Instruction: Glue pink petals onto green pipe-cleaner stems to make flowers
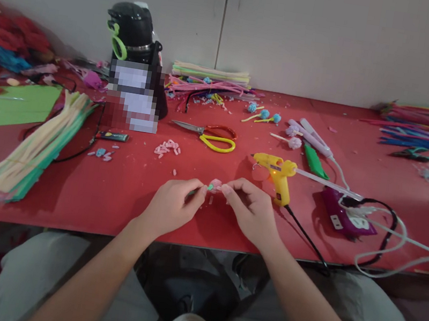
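Both hands meet over the red table [119,194] near its front edge. My left hand [174,206] pinches the green stem end of a small pink pipe-cleaner flower [214,185]. My right hand [249,209] pinches the flower's pink head from the other side. Just right of my right hand stands a yellow glue gun [279,176], its black cord running off toward the table edge.
Yellow-and-red scissors [212,136] lie behind my hands. A black bottle [133,55], bundles of pipe cleaners [29,147], green paper [11,106], a purple power strip [346,216] with cables, small pink bits [167,149] and finished flowers [264,115] surround the work spot.
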Available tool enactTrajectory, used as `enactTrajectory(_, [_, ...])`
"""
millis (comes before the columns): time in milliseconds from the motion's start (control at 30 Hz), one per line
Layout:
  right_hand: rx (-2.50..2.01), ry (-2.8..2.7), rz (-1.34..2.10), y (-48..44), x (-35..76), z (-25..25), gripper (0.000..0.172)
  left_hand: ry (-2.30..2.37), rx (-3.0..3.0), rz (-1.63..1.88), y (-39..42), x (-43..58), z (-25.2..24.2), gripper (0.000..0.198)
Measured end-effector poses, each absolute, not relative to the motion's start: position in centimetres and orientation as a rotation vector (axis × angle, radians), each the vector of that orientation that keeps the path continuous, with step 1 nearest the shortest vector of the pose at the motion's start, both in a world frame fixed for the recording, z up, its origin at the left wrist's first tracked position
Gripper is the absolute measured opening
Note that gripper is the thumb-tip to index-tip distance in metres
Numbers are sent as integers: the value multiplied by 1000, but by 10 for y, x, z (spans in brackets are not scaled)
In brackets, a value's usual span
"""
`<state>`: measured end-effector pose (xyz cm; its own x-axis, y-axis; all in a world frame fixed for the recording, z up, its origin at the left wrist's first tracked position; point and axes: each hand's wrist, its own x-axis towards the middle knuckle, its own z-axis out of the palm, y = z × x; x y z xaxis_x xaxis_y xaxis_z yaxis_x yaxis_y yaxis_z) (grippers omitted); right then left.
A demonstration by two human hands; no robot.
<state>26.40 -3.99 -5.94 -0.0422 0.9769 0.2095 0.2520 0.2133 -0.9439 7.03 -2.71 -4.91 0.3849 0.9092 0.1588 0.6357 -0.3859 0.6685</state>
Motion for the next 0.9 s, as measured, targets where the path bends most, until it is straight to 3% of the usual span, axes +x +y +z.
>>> enactTrajectory(667, [-1306, -1587, 770, -42, 254, -65, 20, 1398, 2234, 675, -28, 72, -54, 33])
enactTrajectory(900, [-1392, -1550, 751, -40, 256, -65, 27, 1340, 2166, 685, -26, 71, -52, 33])
